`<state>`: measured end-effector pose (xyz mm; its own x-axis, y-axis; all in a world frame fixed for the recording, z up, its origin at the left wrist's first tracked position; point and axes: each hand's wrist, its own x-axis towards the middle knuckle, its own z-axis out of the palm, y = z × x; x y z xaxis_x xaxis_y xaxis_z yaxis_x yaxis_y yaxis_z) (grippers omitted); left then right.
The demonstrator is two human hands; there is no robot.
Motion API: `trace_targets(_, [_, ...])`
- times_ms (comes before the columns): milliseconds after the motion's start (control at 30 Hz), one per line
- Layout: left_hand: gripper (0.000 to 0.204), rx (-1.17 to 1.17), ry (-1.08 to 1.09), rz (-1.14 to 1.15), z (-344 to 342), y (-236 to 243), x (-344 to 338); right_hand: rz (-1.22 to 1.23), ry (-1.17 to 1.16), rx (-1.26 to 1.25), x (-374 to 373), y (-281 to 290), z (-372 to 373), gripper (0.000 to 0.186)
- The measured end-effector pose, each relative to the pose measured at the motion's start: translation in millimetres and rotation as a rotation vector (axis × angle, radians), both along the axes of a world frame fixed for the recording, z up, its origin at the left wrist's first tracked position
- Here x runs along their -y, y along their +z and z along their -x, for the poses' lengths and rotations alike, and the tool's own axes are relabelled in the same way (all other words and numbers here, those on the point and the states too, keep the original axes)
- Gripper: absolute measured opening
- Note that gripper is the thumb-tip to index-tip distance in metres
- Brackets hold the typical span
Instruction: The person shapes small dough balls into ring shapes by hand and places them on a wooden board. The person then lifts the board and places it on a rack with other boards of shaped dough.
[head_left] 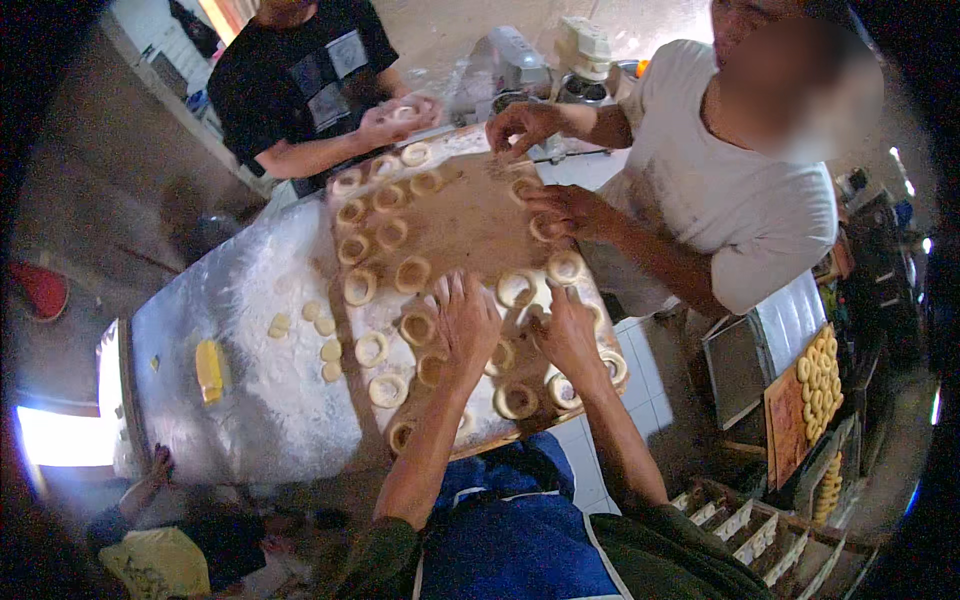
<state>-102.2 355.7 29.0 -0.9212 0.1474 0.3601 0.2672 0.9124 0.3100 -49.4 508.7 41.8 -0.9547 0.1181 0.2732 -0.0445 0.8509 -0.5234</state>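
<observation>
Dough rings (375,392) pale, floury, uneven. Left hand (465,322) palm-down, fingers extended, apart from right hand (570,337); right's grip: can't tell. Black shirt (265,95), 11 o'clock: pale print (347,54), unreadable.

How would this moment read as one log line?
Left hand: beside pale round dough ring; right hand: near another ring; brown rectangular board: below both

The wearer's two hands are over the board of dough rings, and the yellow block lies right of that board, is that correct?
Not quite: the head view shows the yellow block lying left of the board, on the floury table. The left hand and right hand are over the board of dough rings.
</observation>
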Motion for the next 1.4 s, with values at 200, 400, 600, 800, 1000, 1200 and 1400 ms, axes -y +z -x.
trace_targets(200, [0.027,0.125,0.349,-0.023,-82.8,10.0,146.0,0.240,0.157,0.343,41.2,42.7,-60.9,0.046])
trace_targets(400, [0.031,0.035,0.581,0.091,-68.2,-40.8,270.2,0.280,0.347,0.445,114.2,49.2,-83.6,0.046])
trace_targets(600, [0.030,0.190,0.398,-0.569,-92.7,-33.2,289.0,0.292,0.581,0.308,218.0,25.0,-72.6,0.038])
trace_targets(800, [0.032,0.325,0.292,-1.422,-150.1,-8.3,309.6,0.726,0.534,0.320,314.4,-1.8,-56.3,0.035])
trace_targets(1000, [0.027,0.249,0.211,-1.365,-181.8,6.8,347.2,0.857,0.443,0.450,365.7,4.6,-71.9,0.044])
trace_targets(1200, [0.023,0.358,0.059,-2.021,-185.5,-5.0,362.0,0.753,0.729,0.439,380.0,30.8,-80.8,0.060])
trace_targets(1400, [0.042,0.440,-0.060,-1.889,-183.2,-1.9,352.6,1.095,0.490,0.396,375.9,17.4,-75.3,0.027])
